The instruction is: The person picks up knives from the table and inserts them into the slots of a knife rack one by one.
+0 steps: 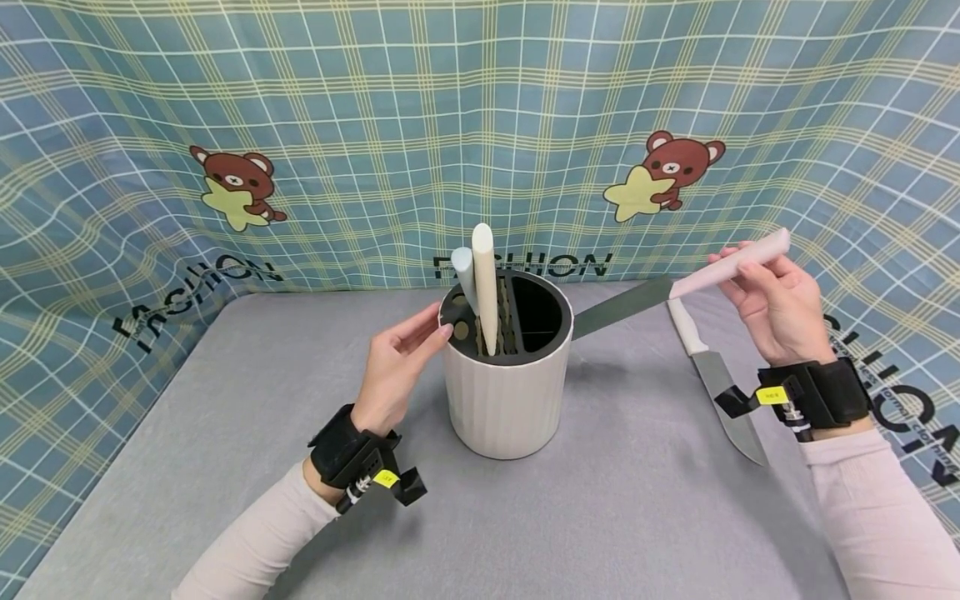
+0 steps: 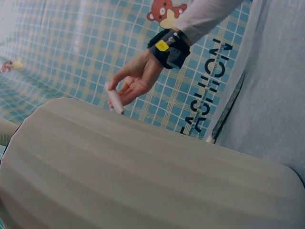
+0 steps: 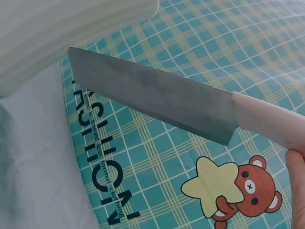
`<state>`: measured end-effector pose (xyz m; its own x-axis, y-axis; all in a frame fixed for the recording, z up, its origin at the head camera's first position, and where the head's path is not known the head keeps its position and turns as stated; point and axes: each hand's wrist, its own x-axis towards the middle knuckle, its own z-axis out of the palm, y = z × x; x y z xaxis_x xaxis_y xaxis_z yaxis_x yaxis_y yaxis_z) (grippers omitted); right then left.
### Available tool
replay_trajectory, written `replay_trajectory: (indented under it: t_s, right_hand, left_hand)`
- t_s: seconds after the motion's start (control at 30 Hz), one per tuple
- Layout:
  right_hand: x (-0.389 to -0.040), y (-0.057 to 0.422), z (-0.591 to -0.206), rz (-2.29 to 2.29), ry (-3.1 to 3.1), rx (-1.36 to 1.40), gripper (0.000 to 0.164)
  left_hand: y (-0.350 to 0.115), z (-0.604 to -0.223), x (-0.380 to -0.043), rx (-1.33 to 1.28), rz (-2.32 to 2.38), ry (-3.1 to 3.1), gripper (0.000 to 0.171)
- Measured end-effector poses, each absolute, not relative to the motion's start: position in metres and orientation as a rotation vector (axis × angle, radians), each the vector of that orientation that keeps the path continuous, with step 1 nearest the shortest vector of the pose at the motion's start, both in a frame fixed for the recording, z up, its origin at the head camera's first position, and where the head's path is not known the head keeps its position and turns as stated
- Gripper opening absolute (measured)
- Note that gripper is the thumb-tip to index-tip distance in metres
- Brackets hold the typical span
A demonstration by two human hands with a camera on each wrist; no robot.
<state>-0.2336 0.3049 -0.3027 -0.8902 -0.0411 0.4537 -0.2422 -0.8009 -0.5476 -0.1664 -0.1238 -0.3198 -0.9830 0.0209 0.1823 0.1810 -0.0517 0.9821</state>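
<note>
- The gray table (image 1: 622,517) is under the pot (image 1: 506,408), and a blue checked cloth (image 1: 517,125) hangs behind the pot;
- one brown bear (image 1: 240,187) with a yellow star is printed on the cloth, behind the pot and off to its left;
- a black band (image 1: 348,450) with a little camera and a yellow tag goes round the left wrist, near the pot, in front and to its left;
- the left hand (image 1: 393,367) touches the left side of the pot; its thumb is on the black rim and its fingers are at the outer wall, so it pinches the edge;
- a blue handle (image 1: 465,275) sticks up out of the left part of the pot, leaning a bit;
- a cream handle (image 1: 486,287) stands taller just beside it, over the slots in the middle of the pot;
- the pink knife (image 1: 626,306) is up in the air, right of the pot; its blade points at the pot's side, and I cannot tell if the tip touches;
- another bear (image 1: 663,175) is on the cloth, behind the pot and to its right;
- the white knife (image 1: 712,371) lies flat, well right of the pot;
- the right hand (image 1: 783,312), farthest right of the pot, pinches the pink knife's handle between thumb and fingers
</note>
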Motion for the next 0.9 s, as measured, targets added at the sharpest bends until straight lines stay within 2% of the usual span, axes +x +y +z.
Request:
replay_trajectory:
  t_s: [0.43,0.9]
  right_hand:
    - [-0.23,0.309,-0.31,2.85,-0.586,0.658,0.018]
    - [-0.228,0.308,-0.3,2.894,-0.401,0.619,0.017]
  left_hand:
    - [-0.123,-0.32,-0.167,-0.228,-2.197,-2.079,0.049]
    - [-0.123,-0.32,-0.167,-0.227,-2.193,-2.081,0.049]
